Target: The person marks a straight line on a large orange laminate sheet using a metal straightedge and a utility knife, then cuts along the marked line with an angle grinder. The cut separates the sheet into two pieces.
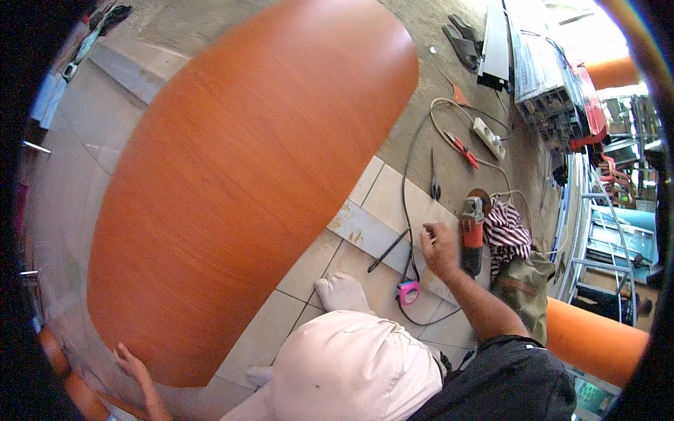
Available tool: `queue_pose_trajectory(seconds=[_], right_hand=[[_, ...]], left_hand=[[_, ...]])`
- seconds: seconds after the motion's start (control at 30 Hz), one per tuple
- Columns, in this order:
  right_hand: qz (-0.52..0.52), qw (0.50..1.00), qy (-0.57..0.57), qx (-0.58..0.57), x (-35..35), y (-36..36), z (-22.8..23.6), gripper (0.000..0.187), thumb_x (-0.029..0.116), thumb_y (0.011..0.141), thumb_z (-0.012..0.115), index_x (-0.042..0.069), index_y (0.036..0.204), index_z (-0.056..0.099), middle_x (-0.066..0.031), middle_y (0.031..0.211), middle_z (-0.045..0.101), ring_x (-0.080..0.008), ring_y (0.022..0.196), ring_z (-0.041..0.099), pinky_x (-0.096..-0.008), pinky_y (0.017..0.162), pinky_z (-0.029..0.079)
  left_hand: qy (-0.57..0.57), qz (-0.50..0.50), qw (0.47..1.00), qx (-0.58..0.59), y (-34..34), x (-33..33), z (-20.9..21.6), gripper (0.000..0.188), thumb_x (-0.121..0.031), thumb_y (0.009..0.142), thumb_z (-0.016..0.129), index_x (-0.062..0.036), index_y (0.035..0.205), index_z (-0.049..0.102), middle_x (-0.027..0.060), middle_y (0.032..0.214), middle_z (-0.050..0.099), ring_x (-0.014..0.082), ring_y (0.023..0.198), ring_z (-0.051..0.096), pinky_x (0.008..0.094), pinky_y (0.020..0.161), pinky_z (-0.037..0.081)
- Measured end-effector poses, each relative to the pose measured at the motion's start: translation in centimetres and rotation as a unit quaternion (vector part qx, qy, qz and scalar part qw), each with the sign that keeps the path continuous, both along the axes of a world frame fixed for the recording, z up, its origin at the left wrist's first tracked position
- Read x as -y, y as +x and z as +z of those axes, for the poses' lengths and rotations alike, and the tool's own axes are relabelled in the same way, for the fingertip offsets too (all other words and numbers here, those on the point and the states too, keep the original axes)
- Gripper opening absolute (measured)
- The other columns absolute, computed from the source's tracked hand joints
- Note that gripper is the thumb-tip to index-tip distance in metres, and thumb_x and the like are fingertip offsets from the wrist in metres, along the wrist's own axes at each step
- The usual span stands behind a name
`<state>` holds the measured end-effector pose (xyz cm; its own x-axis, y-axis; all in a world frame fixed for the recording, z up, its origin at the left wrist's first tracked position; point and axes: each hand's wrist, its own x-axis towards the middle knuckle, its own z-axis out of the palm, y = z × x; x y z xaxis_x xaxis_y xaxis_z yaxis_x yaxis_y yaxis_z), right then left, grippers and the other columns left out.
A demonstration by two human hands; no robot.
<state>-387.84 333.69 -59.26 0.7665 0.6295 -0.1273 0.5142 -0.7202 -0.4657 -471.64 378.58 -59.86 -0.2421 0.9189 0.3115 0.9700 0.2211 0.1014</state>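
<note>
A large curved panel with an orange-brown wood-grain face stretches across the floor in front of me. At its near left edge lies my left hand, with fingers stretched out and apart against the rim. My right hand hovers over the tiles, fingers loosely bent and a little apart, with nothing visible in them. Just right of it is a red and black angle grinder with a brown disc. A pink tape measure and a thin black rod lie near that hand.
Red-handled pliers, a white power strip and looping cables lie on the concrete. A striped cloth and an olive bag are at the right, before a ladder. A grey metal strip crosses the tiles.
</note>
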Motion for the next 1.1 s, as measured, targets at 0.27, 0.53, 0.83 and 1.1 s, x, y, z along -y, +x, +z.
queue_pose_trajectory(seconds=[0.27, 0.53, 0.83, 1.1], right_hand=[[0.167, 0.984, -0.066, 0.017, -3.4, -4.3, 0.7, 0.029, 0.008, 0.081, 0.075, 0.01, 0.109, 0.067, -0.0171, 0.116, 0.06, -0.0371, 0.102, 0.063, -0.0441, 0.086, 0.055], [0.266, 0.954, -0.069, 0.119, -5.0, -3.9, 0.9, 0.021, 0.015, 0.086, 0.073, 0.007, 0.103, 0.064, -0.0162, 0.107, 0.062, -0.0383, 0.093, 0.061, -0.0489, 0.092, 0.047], [-0.018, 0.989, 0.045, -0.138, -7.8, -5.2, -2.8, 0.014, 0.009, 0.101, 0.052, -0.001, 0.11, 0.055, -0.0217, 0.098, 0.066, -0.0347, 0.086, 0.065, -0.0464, 0.078, 0.051], [-0.011, 0.999, -0.009, -0.029, -7.0, -8.0, -3.0, 0.039, 0.023, 0.088, 0.076, 0.001, 0.113, 0.055, -0.0225, 0.111, 0.061, -0.0405, 0.104, 0.062, -0.0465, 0.089, 0.05]], left_hand=[[-0.107, 0.176, 0.723, 0.659, -0.1, 2.6, 4.2, 0.068, -0.055, 0.103, 0.05, -0.0076, 0.152, 0.044, 0.0172, 0.162, 0.036, 0.0351, 0.148, 0.035, 0.0491, 0.119, 0.032], [-0.123, 0.116, 0.7, 0.693, 2.0, -1.4, 5.8, 0.08, -0.056, 0.1, 0.056, 0.0002, 0.154, 0.039, 0.0147, 0.159, 0.042, 0.0336, 0.143, 0.043, 0.0505, 0.117, 0.035], [-0.085, 0.121, 0.735, 0.662, 0.5, -1.3, 5.1, 0.064, -0.042, 0.099, 0.063, 0.0024, 0.144, 0.051, 0.0149, 0.15, 0.051, 0.0308, 0.135, 0.05, 0.0485, 0.114, 0.037], [0.006, 0.163, 0.764, 0.624, -1.8, -0.6, 4.8, 0.054, -0.035, 0.102, 0.06, 0.0038, 0.138, 0.056, 0.0153, 0.143, 0.057, 0.0316, 0.129, 0.054, 0.0469, 0.109, 0.041]])
